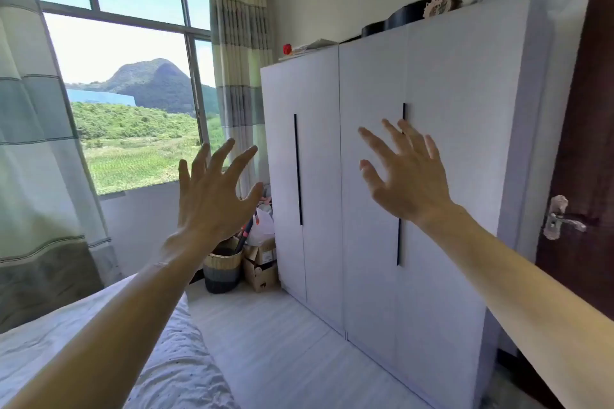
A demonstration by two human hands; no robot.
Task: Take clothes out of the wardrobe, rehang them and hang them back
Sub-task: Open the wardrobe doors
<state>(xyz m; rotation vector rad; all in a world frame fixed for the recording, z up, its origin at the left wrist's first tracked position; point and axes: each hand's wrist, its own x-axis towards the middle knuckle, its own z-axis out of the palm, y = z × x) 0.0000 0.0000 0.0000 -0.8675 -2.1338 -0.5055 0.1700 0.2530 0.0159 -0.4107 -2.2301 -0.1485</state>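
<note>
Tall white wardrobe [448, 103] ahead, flat matte doors shut, slim black strip handles [298, 169] running vertically; clothes hidden behind the doors. Raised before the wardrobe, left hand [212, 199] and right hand [405, 176], fingers spread apart, gripping nothing. Left of the wardrobe, on the floor: round woven basket [222, 271] holding a dark pole, open cardboard boxes [262, 267], crumpled white plastic bag [262, 227] on top. Right of the wardrobe, dark wooden door [584, 143].

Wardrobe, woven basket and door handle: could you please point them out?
wardrobe [372, 93], head view, bare door panel.
woven basket [222, 271], head view, its side wall.
door handle [568, 222], head view, metal lever.
</note>
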